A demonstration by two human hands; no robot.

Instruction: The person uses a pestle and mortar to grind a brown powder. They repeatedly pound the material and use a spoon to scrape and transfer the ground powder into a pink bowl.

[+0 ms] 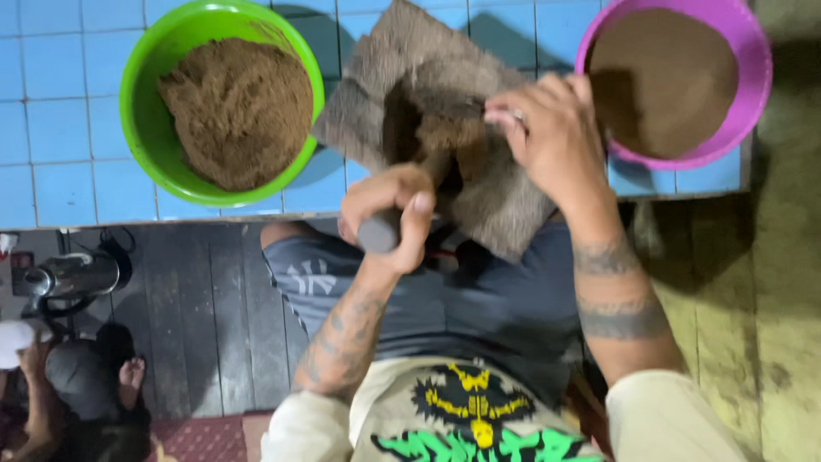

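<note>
While left hand (389, 214) grips the scoop handle (380, 231) and right hand (552, 128) pinches the sack (496, 201) mouth, filling step underway, next needs steady tipping

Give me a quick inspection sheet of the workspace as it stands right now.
Surface: blue tiled counter.
Job's things: brown dusty cloth holding a clump of brown powder; dark cylindrical handle.
Clutter: green plastic bowl of coarse brown powder; purple plastic bowl of fine brown powder.
Grippers: left hand grips the handle; right hand presses the cloth.
Cables: nothing seen.
Surroundings: dark plank floor; another person's foot lower left.
</note>
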